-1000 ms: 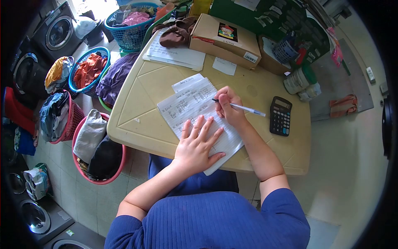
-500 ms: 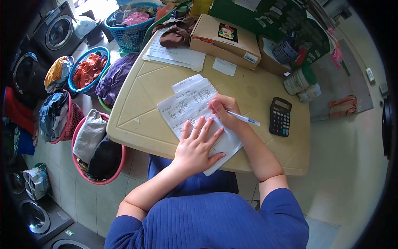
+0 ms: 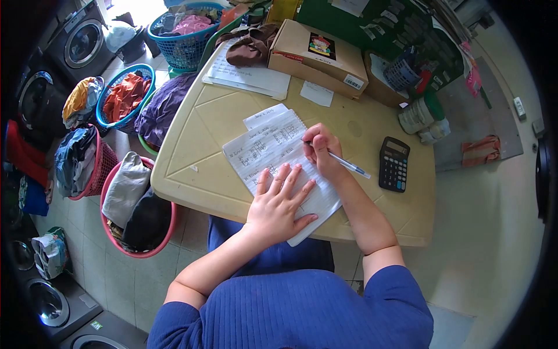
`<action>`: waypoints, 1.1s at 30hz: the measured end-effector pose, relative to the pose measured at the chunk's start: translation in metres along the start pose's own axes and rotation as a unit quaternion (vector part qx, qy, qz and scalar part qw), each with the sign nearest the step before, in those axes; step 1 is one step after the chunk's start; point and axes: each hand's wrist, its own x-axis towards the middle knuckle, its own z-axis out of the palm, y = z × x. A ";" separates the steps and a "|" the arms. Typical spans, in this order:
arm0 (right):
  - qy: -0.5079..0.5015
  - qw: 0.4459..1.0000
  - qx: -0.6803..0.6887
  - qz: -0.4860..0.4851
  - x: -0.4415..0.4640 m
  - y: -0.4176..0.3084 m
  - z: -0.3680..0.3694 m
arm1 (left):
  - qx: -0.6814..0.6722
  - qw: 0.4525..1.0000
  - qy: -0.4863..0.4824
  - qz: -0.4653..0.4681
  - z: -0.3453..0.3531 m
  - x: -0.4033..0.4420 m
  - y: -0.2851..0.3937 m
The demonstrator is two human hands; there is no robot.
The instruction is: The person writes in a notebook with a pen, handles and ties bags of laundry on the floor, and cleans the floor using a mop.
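A lined notebook page (image 3: 269, 146) with handwriting lies tilted on the yellow plastic table (image 3: 197, 145). My left hand (image 3: 280, 200) rests flat on its lower part, fingers spread. At the page's right edge my right hand (image 3: 323, 152) is closed around a white pen (image 3: 349, 165), whose dark tip points left over the page. Above the notebook, a small slip of paper (image 3: 264, 117) with writing sticks out. To the right of my right hand lies a black calculator (image 3: 393, 164).
A cardboard box (image 3: 319, 55), brown cloth (image 3: 251, 46), papers (image 3: 247, 77) and capped jars (image 3: 419, 115) stand along the table's far side. Laundry baskets (image 3: 138, 247) fill the floor at left, near front-loading washing machines (image 3: 84, 43).
Against half a second ago, my right hand has shifted slightly and its fingers have changed position on the pen. My left hand stays in place on the page.
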 end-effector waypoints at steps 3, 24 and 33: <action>0.021 0.997 0.075 0.013 0.001 -0.003 0.001 | -0.002 1.000 0.000 0.002 0.000 0.000 0.000; -0.034 0.987 -0.148 -0.055 0.002 -0.004 0.007 | 0.001 1.000 0.018 0.006 0.002 0.000 0.000; -0.024 0.978 -0.189 -0.082 0.004 -0.007 0.013 | -0.004 1.000 0.019 0.002 0.004 -0.001 0.000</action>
